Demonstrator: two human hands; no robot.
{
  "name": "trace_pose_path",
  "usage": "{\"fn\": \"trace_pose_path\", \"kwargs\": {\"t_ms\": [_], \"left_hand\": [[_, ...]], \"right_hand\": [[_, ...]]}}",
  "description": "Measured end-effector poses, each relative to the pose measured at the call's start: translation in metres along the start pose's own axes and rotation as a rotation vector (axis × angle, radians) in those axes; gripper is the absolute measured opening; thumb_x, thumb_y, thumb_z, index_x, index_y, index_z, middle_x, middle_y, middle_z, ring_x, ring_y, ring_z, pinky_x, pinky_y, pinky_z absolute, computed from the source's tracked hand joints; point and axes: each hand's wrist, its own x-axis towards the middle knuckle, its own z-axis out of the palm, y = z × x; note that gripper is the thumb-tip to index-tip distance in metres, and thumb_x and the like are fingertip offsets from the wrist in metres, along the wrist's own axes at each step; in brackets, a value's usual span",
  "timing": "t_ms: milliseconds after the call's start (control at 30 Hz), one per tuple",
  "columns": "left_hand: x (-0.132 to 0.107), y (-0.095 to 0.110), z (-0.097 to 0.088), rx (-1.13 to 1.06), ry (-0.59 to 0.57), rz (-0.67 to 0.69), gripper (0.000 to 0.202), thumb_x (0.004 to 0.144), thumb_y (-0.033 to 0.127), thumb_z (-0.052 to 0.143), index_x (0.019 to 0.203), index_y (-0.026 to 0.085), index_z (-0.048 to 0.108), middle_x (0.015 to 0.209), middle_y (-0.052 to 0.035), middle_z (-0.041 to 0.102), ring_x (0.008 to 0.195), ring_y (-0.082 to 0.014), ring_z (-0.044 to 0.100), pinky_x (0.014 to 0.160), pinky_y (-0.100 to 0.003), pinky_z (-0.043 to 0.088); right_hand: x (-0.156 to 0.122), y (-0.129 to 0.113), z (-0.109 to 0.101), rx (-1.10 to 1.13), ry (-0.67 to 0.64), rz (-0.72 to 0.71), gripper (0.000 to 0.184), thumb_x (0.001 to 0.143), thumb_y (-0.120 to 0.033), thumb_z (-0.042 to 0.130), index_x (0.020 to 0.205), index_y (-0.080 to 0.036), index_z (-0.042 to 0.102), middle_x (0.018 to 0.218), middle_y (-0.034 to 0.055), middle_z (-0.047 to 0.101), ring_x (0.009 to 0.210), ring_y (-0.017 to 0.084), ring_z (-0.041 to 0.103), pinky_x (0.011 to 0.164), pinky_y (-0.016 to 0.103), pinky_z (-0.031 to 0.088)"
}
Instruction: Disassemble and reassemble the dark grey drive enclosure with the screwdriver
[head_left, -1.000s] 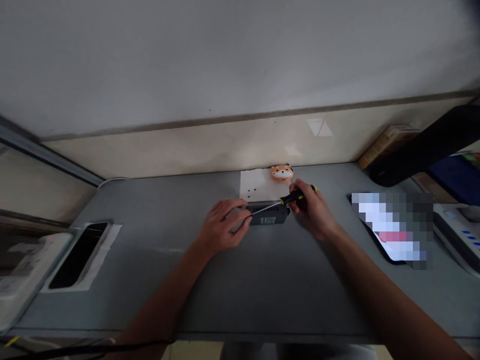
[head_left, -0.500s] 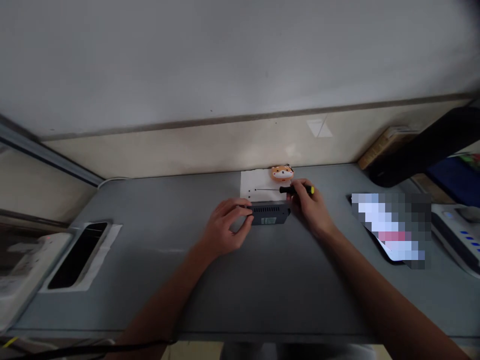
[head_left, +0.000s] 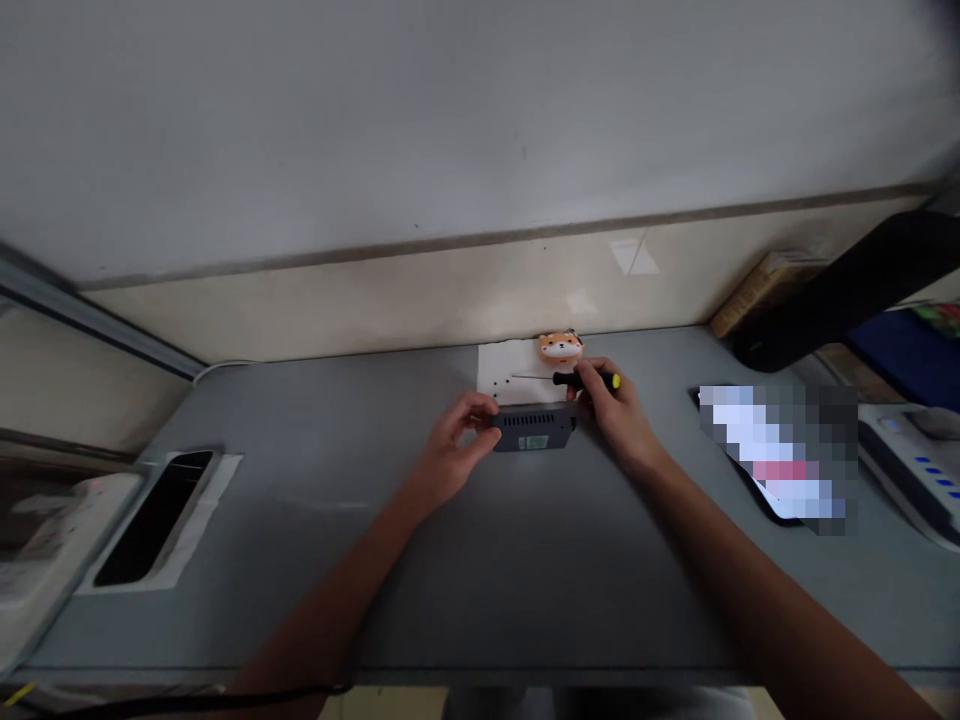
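Note:
A small dark grey vented box [head_left: 534, 430] stands on edge on the grey table [head_left: 480, 560]. My left hand [head_left: 454, 450] grips its left end, fingers closed on it. My right hand [head_left: 611, 410] is at the box's right end and holds a black screwdriver with a yellow cap [head_left: 581, 380], fingers closed around the handle. The screwdriver's thin shaft points left over a white paper sheet [head_left: 510, 372] behind the box. A few small dark screws [head_left: 496, 385] lie on that sheet.
An orange animal-shaped figure [head_left: 561, 347] sits at the wall behind the sheet. A lit phone [head_left: 776, 460] lies to the right, a white device with blue lights [head_left: 915, 465] beyond it. A black phone on paper [head_left: 154, 515] and a white power strip [head_left: 45, 540] are at the left.
My right hand lifted the screwdriver off the box and carried its tip back over the white sheet. My left hand shifted from resting on the box's top to gripping its left end.

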Motion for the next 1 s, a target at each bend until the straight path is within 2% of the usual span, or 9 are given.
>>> {"fn": "trace_pose_path", "kwargs": {"t_ms": [67,133,267,400,533,667,800,1000], "left_hand": [[0.000,-0.001,0.001,-0.039,-0.017,-0.053,0.009,0.089,0.029,0.065,0.094,0.024,0.059,0.095,-0.0029,0.061,0.085,-0.0171,0.059,0.080,-0.031,0.051],[0.000,-0.001,0.001,-0.032,-0.009,-0.050,0.008,0.090,0.029,0.064,0.093,0.024,0.059,0.095,-0.0028,0.061,0.086,-0.0172,0.059,0.082,-0.031,0.050],[-0.003,-0.002,-0.002,0.030,-0.016,-0.016,0.014,0.090,0.029,0.065,0.103,0.024,0.062,0.102,-0.0045,0.064,0.091,-0.0180,0.060,0.086,-0.032,0.050],[-0.005,-0.004,-0.006,0.103,-0.052,0.070,0.024,0.090,0.025,0.061,0.114,0.026,0.060,0.109,-0.0065,0.064,0.095,-0.0195,0.060,0.088,-0.035,0.051],[-0.006,-0.005,-0.007,0.178,-0.054,0.192,0.027,0.090,0.016,0.055,0.115,0.027,0.056,0.112,-0.0075,0.063,0.095,-0.0198,0.061,0.086,-0.036,0.052],[-0.004,-0.003,-0.007,0.264,0.000,0.296,0.028,0.087,0.009,0.052,0.110,0.025,0.052,0.105,-0.0065,0.061,0.090,-0.0183,0.058,0.081,-0.034,0.052],[-0.004,-0.001,-0.007,0.330,0.018,0.344,0.031,0.083,0.005,0.052,0.108,0.023,0.051,0.105,-0.0060,0.059,0.088,-0.0172,0.055,0.080,-0.032,0.051],[-0.004,0.001,-0.008,0.337,0.004,0.378,0.034,0.084,0.006,0.051,0.112,0.023,0.052,0.104,-0.0056,0.059,0.088,-0.0173,0.056,0.079,-0.031,0.050]], "right_hand": [[0.000,0.000,0.000,-0.002,0.001,0.009,0.047,0.078,-0.070,0.067,0.085,-0.024,0.059,0.064,-0.0032,0.060,0.052,0.012,0.044,0.050,0.028,0.034],[0.001,0.001,0.001,0.000,0.009,0.018,0.047,0.078,-0.070,0.067,0.084,-0.024,0.059,0.063,-0.0035,0.060,0.052,0.012,0.044,0.050,0.028,0.034],[0.000,-0.001,0.002,0.008,0.029,0.022,0.048,0.076,-0.071,0.068,0.084,-0.024,0.059,0.063,-0.0037,0.060,0.051,0.011,0.042,0.049,0.027,0.032],[-0.004,-0.010,0.001,0.073,0.084,-0.035,0.046,0.077,-0.070,0.068,0.080,-0.025,0.057,0.059,-0.0041,0.056,0.050,0.011,0.042,0.048,0.027,0.031],[-0.010,-0.023,-0.004,0.142,0.127,-0.129,0.043,0.083,-0.066,0.062,0.073,-0.026,0.052,0.053,-0.0048,0.048,0.046,0.012,0.041,0.046,0.028,0.031],[-0.016,-0.029,-0.005,0.139,0.029,-0.128,0.042,0.085,-0.065,0.060,0.071,-0.026,0.053,0.049,-0.0051,0.045,0.043,0.012,0.039,0.046,0.028,0.031],[-0.022,-0.032,0.001,0.074,-0.092,-0.116,0.045,0.085,-0.068,0.060,0.073,-0.025,0.056,0.048,-0.0043,0.050,0.046,0.012,0.041,0.048,0.027,0.033],[-0.024,-0.034,0.003,0.043,-0.114,-0.113,0.049,0.084,-0.073,0.060,0.075,-0.025,0.057,0.049,-0.0044,0.052,0.046,0.011,0.042,0.048,0.027,0.033]]}}
